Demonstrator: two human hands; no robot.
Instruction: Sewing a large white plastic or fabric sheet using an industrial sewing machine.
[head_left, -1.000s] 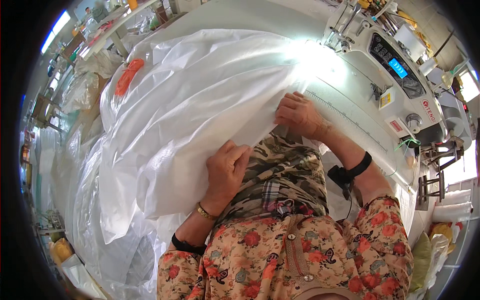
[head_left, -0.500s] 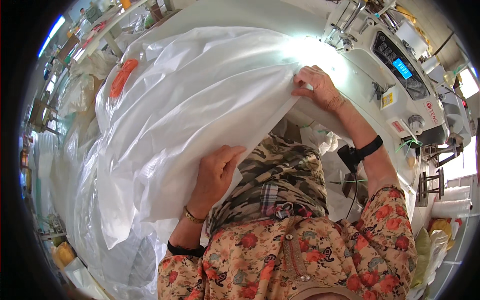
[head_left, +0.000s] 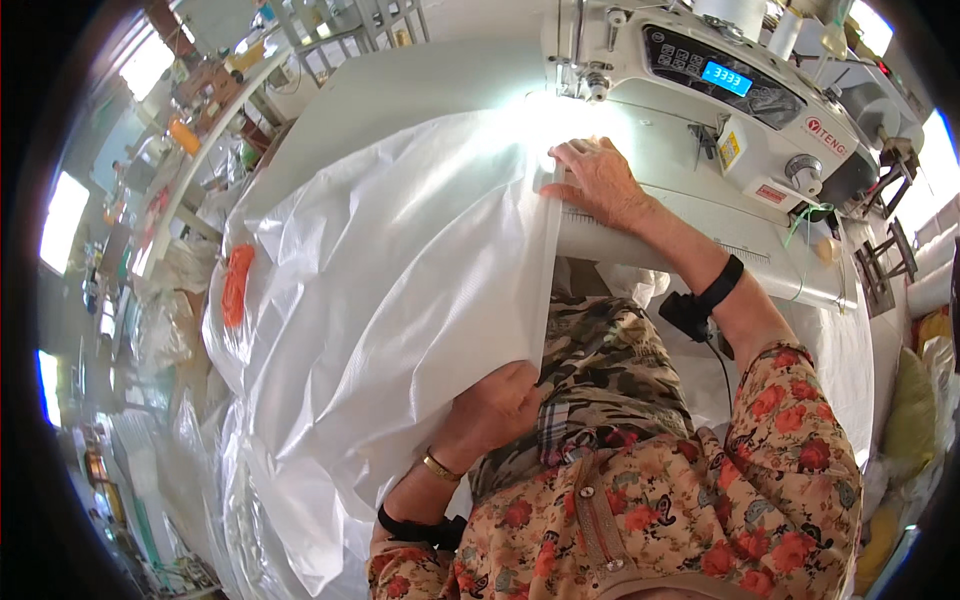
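Observation:
A large sheet of white woven plastic fabric (head_left: 380, 290) spreads over the table and hangs down on my left, creased in long folds. My right hand (head_left: 602, 185) pinches its right edge close below the lit needle area of a white sewing machine (head_left: 690, 85). Lower down, near my lap, my left hand (head_left: 495, 405) is closed on the same edge, fingers curled and partly hidden. Between the two hands the edge runs taut and nearly straight. Glare from the machine's lamp hides the needle and presser foot.
An orange bundle of cord (head_left: 236, 285) lies on the fabric's left part. A shelf (head_left: 200, 150) with clutter and plastic bags (head_left: 165, 330) stands further left. Thread spools (head_left: 785, 35) top the machine. A ruler strip (head_left: 735, 250) runs along the table's front edge.
My left hand has moved down toward my lap and closed on the edge, which now runs steeper. My right hand stays near the needle area. The view has swung, shifting the machine leftward.

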